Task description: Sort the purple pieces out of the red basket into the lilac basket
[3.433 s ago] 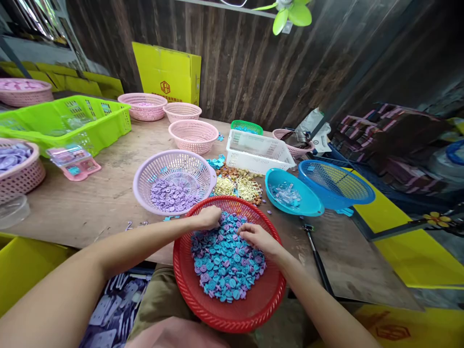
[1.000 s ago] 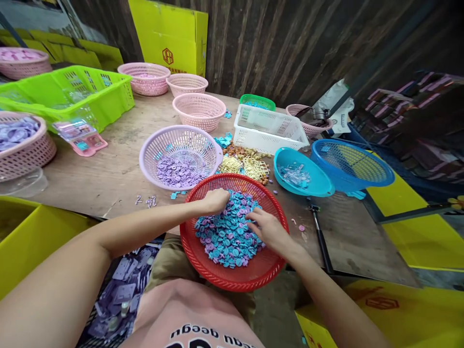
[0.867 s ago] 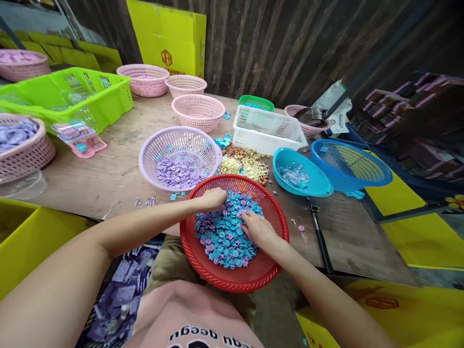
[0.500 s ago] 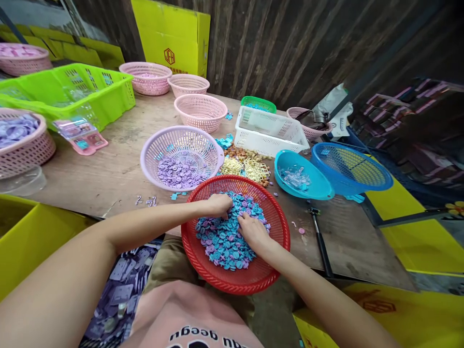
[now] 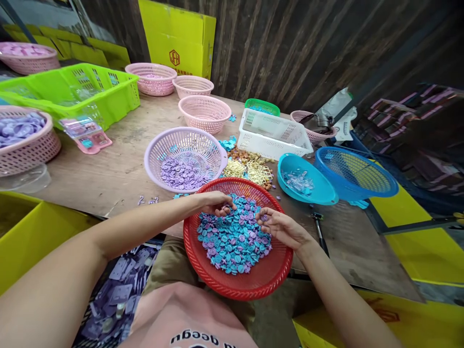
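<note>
A red basket [image 5: 192, 246] rests on my lap against the table edge, filled with mixed small round swirl-patterned plastic pieces [image 5: 232, 246] in blue and purple. Above its far left side is my left hand [image 5: 218, 203], its fingers curled in; whatever they hold is hidden. My right hand [image 5: 281, 227] hovers over the right side of the pile, palm turned up, with a purple round piece [image 5: 264, 218] between its thumb and fingers. Just beyond the red basket stands a lilac basket [image 5: 150, 166] with purple round pieces [image 5: 183, 174] in it.
Small brown and cream parts [image 5: 257, 171] lie loose past the red basket. A white basket [image 5: 271, 147], a turquoise bowl [image 5: 326, 195] and a blue basket [image 5: 391, 186] stand rightward, near a black-handled tool [image 5: 321, 237]. Pink baskets [image 5: 205, 116] and a green crate [image 5: 123, 99] stand farther left.
Both hands have lifted from the pile. My right hand has moved right and turned palm up with a purple round piece in its fingers. The view has shifted slightly.
</note>
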`<state>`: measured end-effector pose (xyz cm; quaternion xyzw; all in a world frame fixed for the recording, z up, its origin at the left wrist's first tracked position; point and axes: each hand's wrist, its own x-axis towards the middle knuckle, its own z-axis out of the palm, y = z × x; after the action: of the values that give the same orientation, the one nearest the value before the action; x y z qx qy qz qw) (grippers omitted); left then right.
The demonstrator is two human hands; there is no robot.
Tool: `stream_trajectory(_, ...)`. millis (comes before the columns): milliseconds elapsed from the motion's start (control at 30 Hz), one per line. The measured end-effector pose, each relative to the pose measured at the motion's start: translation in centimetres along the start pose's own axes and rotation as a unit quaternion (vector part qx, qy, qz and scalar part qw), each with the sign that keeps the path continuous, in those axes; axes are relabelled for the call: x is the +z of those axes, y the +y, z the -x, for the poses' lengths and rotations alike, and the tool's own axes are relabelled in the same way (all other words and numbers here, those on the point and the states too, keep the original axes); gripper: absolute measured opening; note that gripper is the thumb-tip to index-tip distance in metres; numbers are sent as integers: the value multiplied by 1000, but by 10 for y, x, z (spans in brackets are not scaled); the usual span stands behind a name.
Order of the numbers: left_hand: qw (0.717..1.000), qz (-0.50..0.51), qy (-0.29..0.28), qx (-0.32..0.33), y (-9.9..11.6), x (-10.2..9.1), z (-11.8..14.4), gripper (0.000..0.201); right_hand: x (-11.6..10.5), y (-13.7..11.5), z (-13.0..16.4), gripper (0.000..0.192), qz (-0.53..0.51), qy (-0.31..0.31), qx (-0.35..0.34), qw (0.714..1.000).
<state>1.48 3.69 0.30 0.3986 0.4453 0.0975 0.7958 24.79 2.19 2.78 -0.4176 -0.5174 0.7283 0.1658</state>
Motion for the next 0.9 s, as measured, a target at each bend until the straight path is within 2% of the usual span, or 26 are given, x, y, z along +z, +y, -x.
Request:
stream_trajectory(67, 1000, 5, 1, -2, 1, 1, -3, 12, 0, 3, -9, 15, 103, 52, -8, 993)
stream_trajectory(100, 1000, -2, 13, 2, 1, 3, -4, 12, 1, 5, -15, 13, 186, 84, -12, 979)
stream_trajectory(133, 999, -18, 34, 10, 2, 5, -5, 14, 3, 8, -20, 11, 278, 114, -17, 954)
stream_trajectory(200, 991, -86, 91, 39, 2, 11, -8, 20, 8, 13, -30, 12, 446, 149, -27, 882)
stream_trajectory(267, 965, -201, 144, 83, 2, 20, -12, 25, 14, 16, -36, 17, 557, 151, -30, 816)
stream_trajectory(300, 941, -275, 168, 106, 1, 25, -15, 26, 17, 17, -38, 18, 594, 145, -23, 791)
stream_trajectory(367, 867, -425, 217, 142, -1, 35, -22, 25, 19, 18, -39, 17, 641, 136, -3, 755)
stream_trajectory(433, 784, -545, 249, 159, -3, 44, -28, 24, 17, 19, -40, 13, 652, 137, 12, 746)
stream_trajectory(467, 751, -588, 256, 159, -4, 47, -30, 24, 15, 19, -40, 10, 642, 138, 13, 754)
stream_trajectory(533, 708, -642, 249, 153, -5, 52, -33, 24, 9, 18, -39, 9, 590, 143, 5, 794)
stream_trajectory(600, 693, -665, 239, 142, -3, 54, -33, 20, 4, 16, -36, 16, 480, 136, 11, 867)
stream_trajectory(667, 694, -667, 231, 139, 1, 52, -31, 16, 1, 12, -32, 18, 303, 110, 30, 946)
stream_trajectory(700, 699, -663, 227, 142, 3, 50, -29, 14, 0, 10, -30, 18, 204, 86, 41, 974)
stream_trajectory(733, 708, -654, 224, 147, 4, 48, -29, 13, -1, 8, -29, 18, 114, 59, 49, 990)
stream_trajectory(800, 735, -620, 223, 160, 6, 42, -27, 14, -1, 4, -28, 18, -2, 20, 54, 998)
stream_trajectory(833, 758, -590, 222, 167, 6, 39, -27, 16, -1, 3, -29, 18, -25, 16, 50, 998)
stream_trajectory(900, 828, -490, 202, 181, 5, 32, -25, 22, 1, 4, -32, 18, 5, 39, 39, 998)
